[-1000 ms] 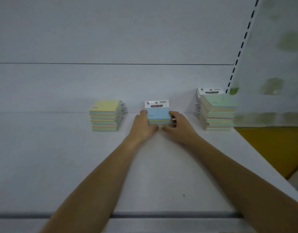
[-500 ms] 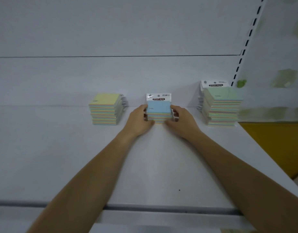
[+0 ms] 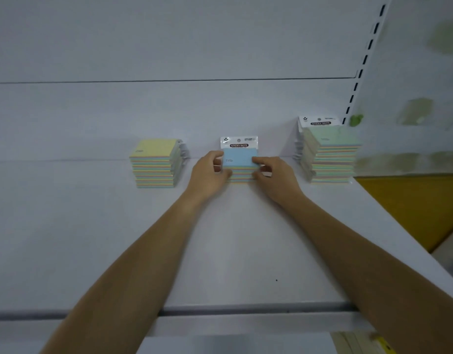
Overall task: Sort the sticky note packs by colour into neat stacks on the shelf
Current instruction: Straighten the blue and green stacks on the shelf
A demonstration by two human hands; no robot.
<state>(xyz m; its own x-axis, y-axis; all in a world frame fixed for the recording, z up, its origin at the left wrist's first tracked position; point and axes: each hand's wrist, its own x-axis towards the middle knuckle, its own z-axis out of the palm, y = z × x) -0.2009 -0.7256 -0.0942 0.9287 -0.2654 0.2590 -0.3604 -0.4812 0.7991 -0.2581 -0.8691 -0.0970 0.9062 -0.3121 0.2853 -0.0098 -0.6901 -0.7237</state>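
Both hands clasp blue stack (image 3: 239, 164) at shelf (image 3: 92, 238) middle: left hand (image 3: 210, 175) on left side, right hand (image 3: 274, 178) on right, thumbs over top pack. Half second ago thumbs sat lower on sides. Stack unmoved. Yellow stack (image 3: 155, 163) to left, taller green stack (image 3: 328, 154) to right, both apart.
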